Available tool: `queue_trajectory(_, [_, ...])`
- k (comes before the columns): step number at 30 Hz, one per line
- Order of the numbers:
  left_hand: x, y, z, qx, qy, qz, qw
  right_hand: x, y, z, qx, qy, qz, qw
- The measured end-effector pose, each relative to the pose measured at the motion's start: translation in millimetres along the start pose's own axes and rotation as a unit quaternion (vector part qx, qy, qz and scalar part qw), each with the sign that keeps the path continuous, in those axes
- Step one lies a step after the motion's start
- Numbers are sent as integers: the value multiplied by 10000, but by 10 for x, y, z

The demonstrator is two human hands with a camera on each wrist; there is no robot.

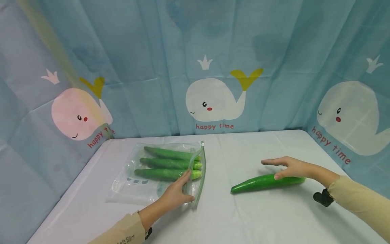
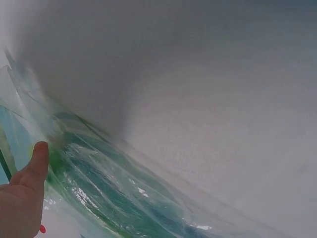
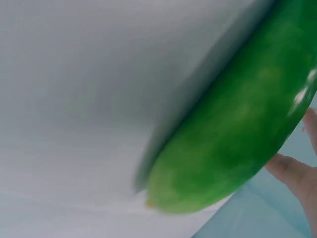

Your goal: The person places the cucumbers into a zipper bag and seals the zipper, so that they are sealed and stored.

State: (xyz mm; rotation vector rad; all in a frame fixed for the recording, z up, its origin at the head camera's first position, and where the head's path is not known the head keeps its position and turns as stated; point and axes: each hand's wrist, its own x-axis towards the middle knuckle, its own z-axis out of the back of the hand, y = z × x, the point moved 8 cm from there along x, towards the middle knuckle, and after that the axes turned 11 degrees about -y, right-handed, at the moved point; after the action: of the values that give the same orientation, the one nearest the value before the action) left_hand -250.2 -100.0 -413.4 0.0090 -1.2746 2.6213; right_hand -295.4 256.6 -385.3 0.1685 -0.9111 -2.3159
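Note:
Three green cucumbers [image 1: 161, 174] lie side by side inside a clear zip bag [image 1: 122, 191], their paler ends toward its green-edged mouth [image 1: 202, 179] on the right. My left hand [image 1: 173, 196] rests on the bag near that mouth, with fingers and thumb spread apart; its fingertips touch the plastic by the nearest cucumber. Another cucumber [image 1: 254, 184] lies on the table to the right. Over its paler end is my right hand [image 1: 294, 168], fingers stretched out and thumb low beside the skin. The right wrist view shows this cucumber [image 3: 223, 129] large; firm contact cannot be told.
A white cloth covers the table [image 1: 219, 217]. Blue curtains [image 1: 137, 108] printed with whales hang behind the table and along both sides. A dark wrist device [image 1: 323, 198] shows at the right sleeve [image 1: 359, 200].

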Motion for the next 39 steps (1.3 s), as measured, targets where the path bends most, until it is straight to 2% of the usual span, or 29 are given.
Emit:
queue_trajectory(3, [-10,-4,11,6,-15,-2,10000,-67,-81,31,-176,21,-179,9997])
queue_trajectory(10, [-6,9,10,-12,-10,-3,10000,-237,-292,64,-150,178,-686,9974])
queue_trajectory(20, [-6,0,13,-24,-18,-29,10000,-431,-565,108,-234,84,-1200,9925])
queue_trajectory(27, [-11,-28,7,-8,38,-92,10000,-486,-612,113,-301,65,-1125,9932])
queue_trajectory(39, [-14,-1,5,-44,48,-29,10000,-497,-635,125,-328,-23,-1097,9934])
